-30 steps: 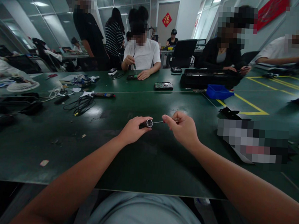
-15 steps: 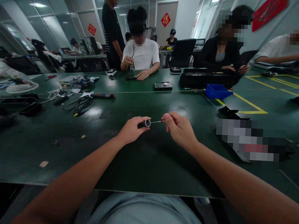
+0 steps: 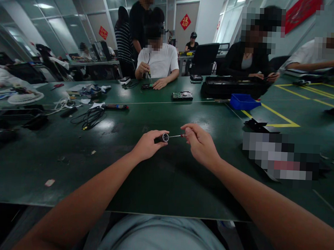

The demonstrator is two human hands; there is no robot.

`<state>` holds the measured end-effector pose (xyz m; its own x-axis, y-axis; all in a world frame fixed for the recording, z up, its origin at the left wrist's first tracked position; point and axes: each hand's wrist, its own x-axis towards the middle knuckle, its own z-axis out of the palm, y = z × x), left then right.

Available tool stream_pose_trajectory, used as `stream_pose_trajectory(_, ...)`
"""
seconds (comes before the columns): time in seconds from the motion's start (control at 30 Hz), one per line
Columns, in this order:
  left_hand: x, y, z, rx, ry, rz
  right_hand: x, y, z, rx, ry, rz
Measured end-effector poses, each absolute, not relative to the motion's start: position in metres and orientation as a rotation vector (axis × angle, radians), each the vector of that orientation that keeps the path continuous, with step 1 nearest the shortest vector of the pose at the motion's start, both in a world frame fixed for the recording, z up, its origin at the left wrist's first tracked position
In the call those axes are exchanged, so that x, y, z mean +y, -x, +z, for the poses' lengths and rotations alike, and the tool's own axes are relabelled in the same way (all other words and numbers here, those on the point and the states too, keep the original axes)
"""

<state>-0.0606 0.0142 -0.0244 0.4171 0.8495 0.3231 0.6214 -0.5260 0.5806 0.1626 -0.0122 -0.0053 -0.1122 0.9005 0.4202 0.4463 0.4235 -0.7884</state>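
Note:
My left hand [image 3: 147, 146] is closed around a small dark cylinder with a silver-rimmed round end [image 3: 165, 137] that faces me. Between the thumb and fingers of my right hand [image 3: 202, 143] is the red handle of a thin screwdriver [image 3: 175, 136]. Its metal shaft points left and meets the rim of the cylinder; whether the tip is inside or only touching, I cannot tell. Both hands are just above the green table [image 3: 163, 192], near its middle.
A black cable bundle [image 3: 89, 118] and a pen-like tool [image 3: 116, 107] lie to the left. Ahead sits a hard drive [image 3: 182, 95]. On the right are a blue bin [image 3: 244, 102] and a pixelated item [image 3: 277, 157]. Several people work across the table.
The fingers of my right hand have shifted on the screwdriver handle, the index finger now reaching further out. Behind, a standing person has moved right and a striped top has come into view.

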Motion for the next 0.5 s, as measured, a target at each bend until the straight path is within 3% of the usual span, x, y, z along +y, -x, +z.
stream_pose_trajectory(0.33, 0.013, 0.059, -0.024, 1.227, -2.32, 0.84, -0.006, -0.157, -0.006, -1.413, 1.021, 0.828)
stream_pose_trajectory(0.5, 0.014, 0.06, -0.021, 1.13, -2.365, 0.866, 0.007, -0.158, -0.017, -1.056, 1.012, 1.128)
